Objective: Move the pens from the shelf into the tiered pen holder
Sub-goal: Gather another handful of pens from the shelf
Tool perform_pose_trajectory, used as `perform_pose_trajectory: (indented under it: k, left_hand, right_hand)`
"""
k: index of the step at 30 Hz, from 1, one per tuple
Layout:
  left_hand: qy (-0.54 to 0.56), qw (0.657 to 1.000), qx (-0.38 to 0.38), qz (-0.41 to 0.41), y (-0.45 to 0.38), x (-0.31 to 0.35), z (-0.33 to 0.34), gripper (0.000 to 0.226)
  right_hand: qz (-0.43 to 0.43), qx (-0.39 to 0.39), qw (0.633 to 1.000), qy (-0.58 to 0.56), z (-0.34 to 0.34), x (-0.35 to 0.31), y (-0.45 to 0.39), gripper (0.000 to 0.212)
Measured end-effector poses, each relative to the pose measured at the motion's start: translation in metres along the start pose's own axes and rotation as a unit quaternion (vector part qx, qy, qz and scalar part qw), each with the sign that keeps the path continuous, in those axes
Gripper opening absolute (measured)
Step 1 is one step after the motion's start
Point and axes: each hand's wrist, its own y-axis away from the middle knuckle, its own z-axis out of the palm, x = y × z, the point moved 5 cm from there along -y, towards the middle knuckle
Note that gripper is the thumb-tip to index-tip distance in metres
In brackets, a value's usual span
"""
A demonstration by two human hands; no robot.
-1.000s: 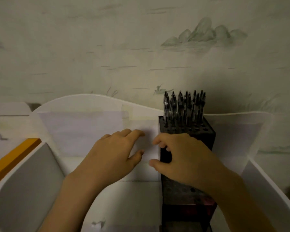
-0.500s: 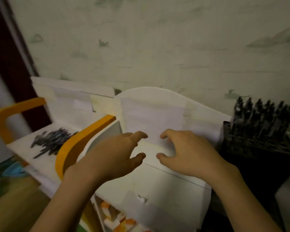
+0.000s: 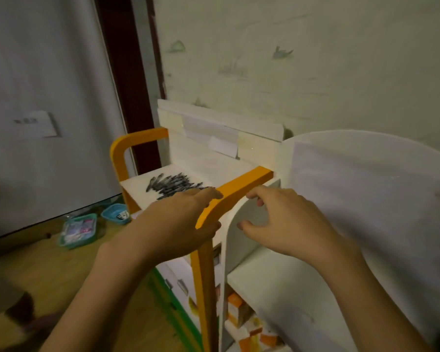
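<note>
Gone from sight since a second ago: the tiered pen holder, then dead ahead, half a second ago sliding off toward three o'clock. Swung into view instead, the white shelf at ten o'clock, edged by an orange rail. On it, a heap of dark pens, untouched. Left hand just short of the heap, grip released, holding nothing; right hand at two o'clock, grip likewise loose. Probably reaching for another batch.
</note>
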Motion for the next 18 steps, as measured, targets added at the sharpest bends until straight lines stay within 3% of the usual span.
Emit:
perform_pose_trajectory:
  k: [10, 18]
  left_hand:
    - [0.014, 1.000, 0.014, 0.012, -0.023, -0.180, -0.010, 0.057]
    - [0.035, 0.998, -0.023, 0.056, -0.073, -0.293, -0.002, 0.061]
  right_hand:
    - [0.031, -0.009, 0.999, 0.002, 0.084, -0.094, -0.133, 0.050]
    - [0.107, -0.023, 0.994, -0.002, 0.141, -0.115, -0.223, 0.072]
